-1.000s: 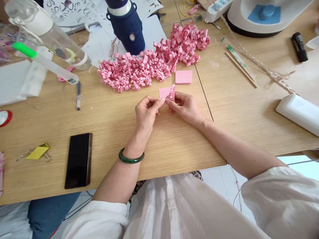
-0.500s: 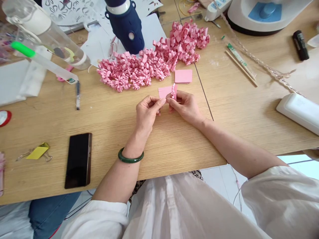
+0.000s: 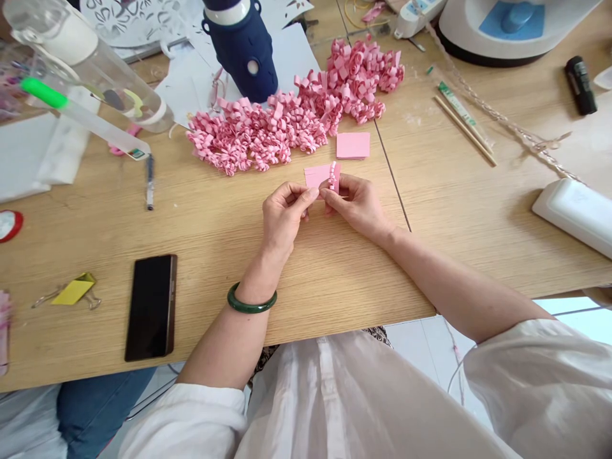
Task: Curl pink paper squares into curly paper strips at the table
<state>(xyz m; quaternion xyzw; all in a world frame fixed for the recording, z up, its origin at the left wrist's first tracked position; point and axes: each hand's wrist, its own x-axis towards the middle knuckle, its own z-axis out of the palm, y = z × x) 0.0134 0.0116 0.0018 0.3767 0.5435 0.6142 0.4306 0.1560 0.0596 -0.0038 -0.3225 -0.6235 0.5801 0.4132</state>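
Observation:
My left hand (image 3: 287, 213) and my right hand (image 3: 356, 205) meet near the middle of the table, thumbs and fingertips pinched close together. Between them is a narrow strip of pink paper with curled fringe (image 3: 332, 175), its lower end in the fingers of my right hand. The left fingertips touch the same small spot; just what they grip is hidden. Right behind the fingers lies a pink paper piece (image 3: 315, 175) with cuts along it. A small stack of pink paper (image 3: 352, 146) sits beyond. Farther back spreads a heap of curled pink paper flowers (image 3: 268, 131).
A dark blue bottle (image 3: 243, 57) stands behind the heap. To the left are a clear bottle (image 3: 115, 83), a pen (image 3: 150, 182), a phone (image 3: 151, 307) and a binder clip (image 3: 74, 291). Wooden sticks (image 3: 466, 131), a marker (image 3: 580, 86) and a white device (image 3: 578, 213) lie right.
Both hands keep the same pinched pose around the pink strip. The whole view has shifted very slightly; nothing else visibly differs.

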